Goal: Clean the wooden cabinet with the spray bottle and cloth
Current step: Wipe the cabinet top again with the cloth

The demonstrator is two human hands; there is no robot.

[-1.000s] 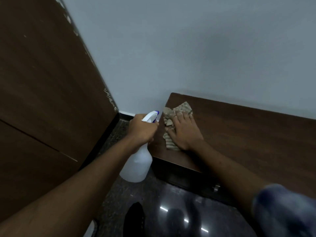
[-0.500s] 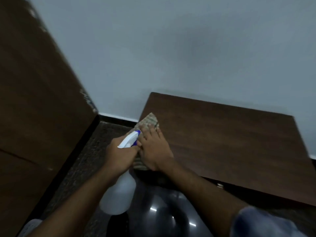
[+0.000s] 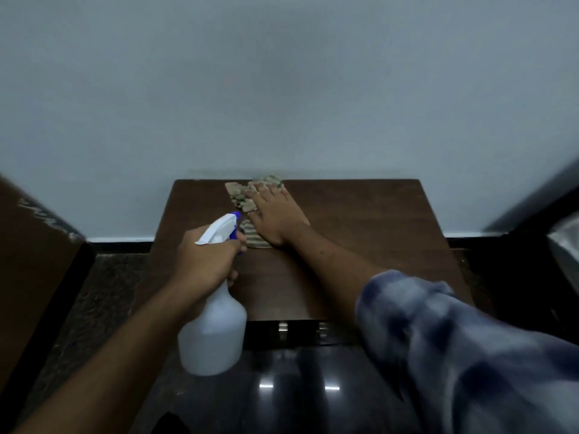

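A low dark wooden cabinet [image 3: 360, 233] stands against the pale wall, its top facing me. My right hand [image 3: 275, 214] lies flat on a beige striped cloth [image 3: 242, 198] near the back edge of the top, pressing it down. My left hand [image 3: 206, 261] grips the neck of a white spray bottle [image 3: 213, 333] with a white and blue trigger head, held over the cabinet's front left part, nozzle aimed toward the cloth. Part of the cloth is hidden under my palm.
Metal handles [image 3: 283, 330] show on the cabinet's front. A tall brown wooden panel [image 3: 28, 270] rises at the left. Dark glossy floor [image 3: 297, 386] lies in front. A dark piece of furniture [image 3: 539, 245] stands at the right edge.
The view has swung so the cabinet is centred. My right hand has slid the cloth from the left front corner toward the back middle. The bottle moved over the cabinet's front left.
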